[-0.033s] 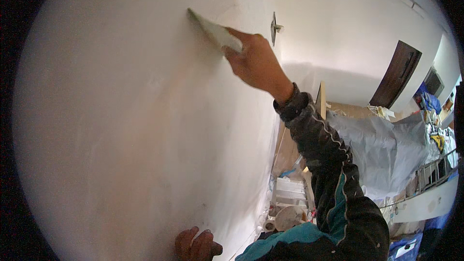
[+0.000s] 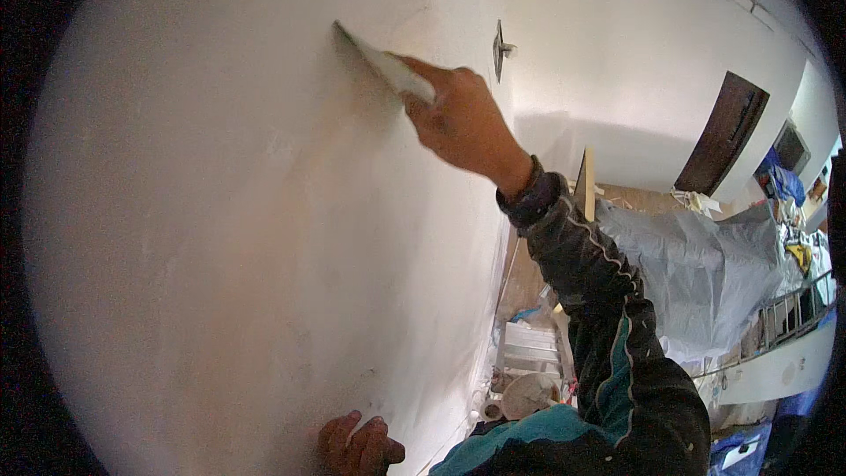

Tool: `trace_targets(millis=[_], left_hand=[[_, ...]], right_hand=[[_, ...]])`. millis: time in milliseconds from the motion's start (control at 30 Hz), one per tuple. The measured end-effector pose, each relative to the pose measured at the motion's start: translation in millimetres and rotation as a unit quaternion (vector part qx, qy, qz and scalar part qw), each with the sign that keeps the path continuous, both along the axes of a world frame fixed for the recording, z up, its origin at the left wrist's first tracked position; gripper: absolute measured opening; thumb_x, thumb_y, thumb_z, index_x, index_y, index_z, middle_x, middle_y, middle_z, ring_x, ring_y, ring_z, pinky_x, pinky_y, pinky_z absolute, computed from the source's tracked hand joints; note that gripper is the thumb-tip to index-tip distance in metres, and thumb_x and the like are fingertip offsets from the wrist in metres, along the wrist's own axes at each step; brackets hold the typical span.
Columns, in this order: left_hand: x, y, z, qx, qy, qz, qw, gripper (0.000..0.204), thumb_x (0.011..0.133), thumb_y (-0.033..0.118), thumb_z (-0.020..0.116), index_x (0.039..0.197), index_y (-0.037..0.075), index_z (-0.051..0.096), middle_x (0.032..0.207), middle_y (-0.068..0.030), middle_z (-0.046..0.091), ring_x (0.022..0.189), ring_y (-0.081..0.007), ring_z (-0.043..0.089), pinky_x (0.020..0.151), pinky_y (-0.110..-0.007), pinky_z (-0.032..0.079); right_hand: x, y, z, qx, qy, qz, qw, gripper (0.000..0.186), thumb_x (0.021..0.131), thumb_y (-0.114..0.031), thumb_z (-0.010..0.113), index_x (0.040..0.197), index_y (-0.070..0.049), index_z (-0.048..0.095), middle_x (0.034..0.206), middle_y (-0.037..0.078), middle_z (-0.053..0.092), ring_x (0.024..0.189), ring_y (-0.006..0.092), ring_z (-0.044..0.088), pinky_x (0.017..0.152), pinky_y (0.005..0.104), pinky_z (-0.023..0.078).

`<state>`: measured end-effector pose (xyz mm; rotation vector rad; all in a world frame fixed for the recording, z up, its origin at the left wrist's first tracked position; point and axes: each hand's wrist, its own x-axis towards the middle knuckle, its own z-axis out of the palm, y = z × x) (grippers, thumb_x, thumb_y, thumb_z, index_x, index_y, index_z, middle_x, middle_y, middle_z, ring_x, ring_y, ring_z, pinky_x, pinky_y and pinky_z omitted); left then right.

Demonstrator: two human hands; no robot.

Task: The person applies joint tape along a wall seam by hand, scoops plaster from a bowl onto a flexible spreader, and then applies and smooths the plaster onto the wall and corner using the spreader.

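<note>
My right hand [image 2: 464,123] is closed around a pale, wide-bladed putty knife [image 2: 398,73]. The blade's far edge lies against the pale, smeared wall [image 2: 203,220] in its upper part, and a shadow falls below it. Low down by the same wall is my left hand [image 2: 357,447], its fingers curled. What it holds, if anything, is hidden. A dark jacket sleeve with teal panels covers my right arm.
Below stand a ladder [image 2: 531,341] and a bucket [image 2: 529,395]. Translucent plastic sheeting [image 2: 696,269] covers things at the right, near a metal railing [image 2: 793,308]. A brown door [image 2: 723,134] is in the far wall; a small fixture [image 2: 500,51] juts out nearby.
The putty knife's tip has shifted slightly left and down along the wall, with my right hand following a little. My left hand has hardly moved.
</note>
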<state>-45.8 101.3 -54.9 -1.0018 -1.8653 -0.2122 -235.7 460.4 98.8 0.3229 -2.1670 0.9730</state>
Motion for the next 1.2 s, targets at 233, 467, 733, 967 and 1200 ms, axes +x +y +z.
trace_targets(millis=[233, 467, 733, 967, 1200], left_hand=[[8.0, -17.8, -22.9, 0.010, -0.154, 0.080, 0.985, 0.014, 0.095, 0.015, 0.054, 0.093, 0.007, 0.064, 0.088, -0.0084, 0.075, 0.092, -0.0336, 0.070, 0.078, -0.049, 0.057], [3.4, -33.1, -41.2, 0.013, -0.142, 0.079, 0.987, 0.011, 0.092, 0.014, 0.056, 0.087, 0.007, 0.064, 0.083, -0.0080, 0.073, 0.090, -0.0311, 0.070, 0.077, -0.048, 0.056], [10.6, -22.8, -30.6, 0.040, -0.181, 0.070, 0.980, 0.012, 0.093, 0.013, 0.057, 0.086, 0.007, 0.065, 0.081, -0.0093, 0.072, 0.079, -0.0301, 0.069, 0.071, -0.044, 0.056], [-10.8, -12.8, 22.0, -0.050, -0.135, -0.136, 0.980, 0.022, 0.098, 0.020, 0.054, 0.094, 0.004, 0.067, 0.075, -0.0104, 0.070, 0.073, -0.0286, 0.069, 0.066, -0.044, 0.057], [-8.2, -17.9, 7.3, -0.054, -0.130, -0.095, 0.986, 0.023, 0.096, 0.024, 0.061, 0.096, 0.002, 0.068, 0.078, -0.0110, 0.072, 0.077, -0.0294, 0.071, 0.069, -0.044, 0.058]], right_hand=[[14.9, -6.9, -39.6, 0.095, 0.102, 0.024, 0.990, 0.066, 0.082, -0.004, 0.060, 0.145, -0.022, 0.053, 0.091, 0.016, 0.072, 0.071, 0.0347, 0.067, 0.069, 0.0463, 0.055], [-13.2, 31.3, -26.9, -0.041, -0.010, -0.064, 0.997, 0.054, 0.089, -0.003, 0.057, 0.141, -0.019, 0.057, 0.103, 0.020, 0.072, 0.085, 0.0359, 0.071, 0.078, 0.0451, 0.057], [-63.5, 39.5, -26.3, -0.091, 0.121, -0.112, 0.982, 0.042, 0.096, -0.011, 0.061, 0.135, 0.003, 0.056, 0.098, 0.026, 0.071, 0.083, 0.0302, 0.071, 0.078, 0.0378, 0.056], [-85.1, 56.5, -36.5, -0.070, 0.213, -0.052, 0.973, 0.046, 0.090, -0.006, 0.062, 0.136, -0.005, 0.059, 0.092, 0.027, 0.072, 0.079, 0.0376, 0.073, 0.076, 0.0443, 0.057], [-41.0, -5.8, -33.4, -0.020, 0.064, -0.063, 0.996, 0.070, 0.085, -0.003, 0.063, 0.148, -0.031, 0.050, 0.092, 0.024, 0.073, 0.076, 0.0374, 0.071, 0.089, 0.0493, 0.055]])
